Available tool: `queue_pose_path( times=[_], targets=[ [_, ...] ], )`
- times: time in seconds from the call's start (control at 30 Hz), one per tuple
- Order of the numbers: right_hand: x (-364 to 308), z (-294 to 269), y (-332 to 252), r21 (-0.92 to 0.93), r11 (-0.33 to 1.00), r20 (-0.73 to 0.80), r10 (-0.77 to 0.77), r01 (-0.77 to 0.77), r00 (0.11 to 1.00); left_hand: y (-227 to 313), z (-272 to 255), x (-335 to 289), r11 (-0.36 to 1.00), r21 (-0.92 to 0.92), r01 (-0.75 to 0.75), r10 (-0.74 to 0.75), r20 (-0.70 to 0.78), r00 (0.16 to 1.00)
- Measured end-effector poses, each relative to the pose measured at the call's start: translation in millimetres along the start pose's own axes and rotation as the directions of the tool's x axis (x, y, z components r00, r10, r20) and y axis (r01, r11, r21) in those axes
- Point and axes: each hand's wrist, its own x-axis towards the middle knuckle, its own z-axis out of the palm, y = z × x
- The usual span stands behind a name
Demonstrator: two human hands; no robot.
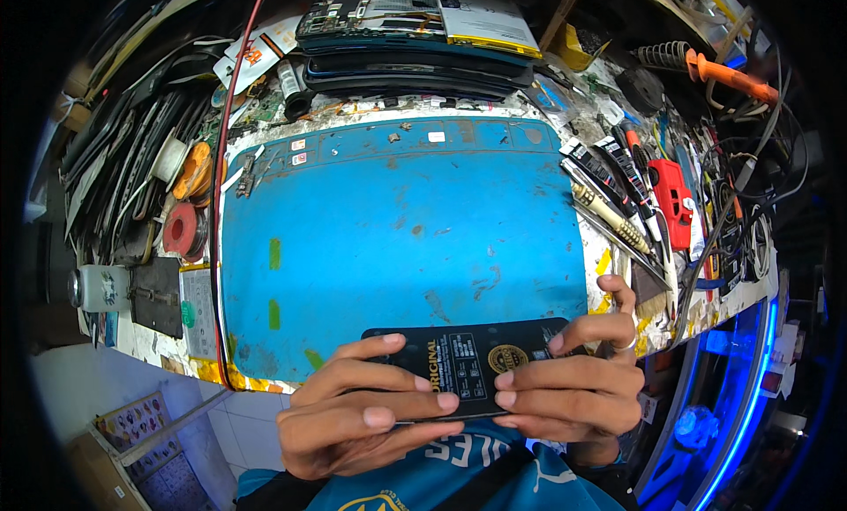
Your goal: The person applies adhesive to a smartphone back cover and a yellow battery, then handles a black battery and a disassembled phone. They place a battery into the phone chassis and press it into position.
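A flat black package [472, 366] with white and gold print and a round gold seal lies across both hands at the near edge of the bench, close to my body. My left hand [357, 409] is closed on its left end, fingers over the printed face. At the other end my right hand [578, 379] grips it, fingertips on the face beside the seal and the index finger near the top corner. Whether the package is a box or a bare battery, I cannot tell. Beyond it spreads a blue work mat [397, 237] with small scraps along its far strip.
Stacked phone parts [415, 65] rise behind the mat. Tweezers and pen-like tools [618, 215] lie at its right, near a red car-shaped thing [672, 202] and an orange-handled soldering iron [732, 78]. On the left are wire spools [183, 229] and a clear bottle [103, 289]. A red cable [221, 158] runs down the left side.
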Motion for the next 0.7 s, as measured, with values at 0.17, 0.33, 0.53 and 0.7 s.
queue_pose_path(
  times=[0.17, 0.33, 0.53, 0.7],
  targets=[
    [-4.0, -7.7, 7.3, 0.113, 0.989, -0.044, 0.102, -0.097, 0.994, -3.6, 3.8, -1.6, 0.999, -0.033, -0.026, 0.024, -0.040, 0.999],
    [-9.2, -10.2, 16.0, 0.124, 0.991, -0.042, 0.052, -0.047, 0.998, -5.3, -3.0, -3.5, 0.998, -0.058, -0.005, 0.006, 0.023, 1.000],
    [-11.6, -6.0, 15.6, 0.152, 0.988, -0.078, 0.030, -0.018, 0.996, -4.8, -2.3, -5.6, 0.995, -0.093, 0.028, -0.025, 0.035, 0.999],
    [-11.0, -11.7, 15.5, 0.182, 0.980, -0.038, 0.086, -0.078, 0.996, -5.8, -5.1, -6.1, 0.998, -0.056, 0.030, -0.027, 0.054, 0.998]
  ],
)
